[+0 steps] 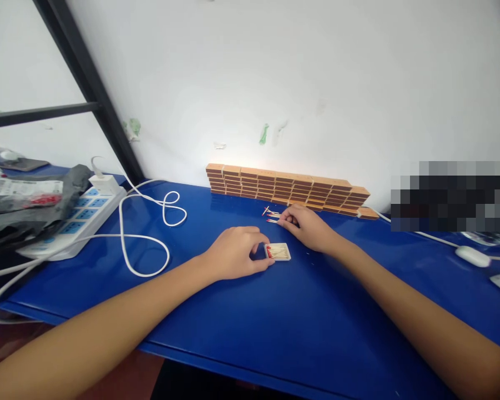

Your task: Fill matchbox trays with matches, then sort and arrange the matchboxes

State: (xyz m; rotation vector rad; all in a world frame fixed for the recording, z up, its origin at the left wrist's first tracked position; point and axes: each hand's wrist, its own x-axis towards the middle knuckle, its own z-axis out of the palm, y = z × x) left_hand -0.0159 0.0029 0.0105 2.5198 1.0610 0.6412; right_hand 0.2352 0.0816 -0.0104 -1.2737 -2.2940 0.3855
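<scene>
**Two hands working at an open matchbox tray**

The blue tabletop is carrying a long stack of matchboxes along the wall. The left hand is resting mid-table, its fingers pinching the left end of an open matchbox tray that is lying flat, filled with matches. Just behind it, the right hand is pinching narrow fingers on loose matches lying before the stack.

The left hand steadies the open matchbox tray; the right hand apparently pinches loose matches.
</scene>
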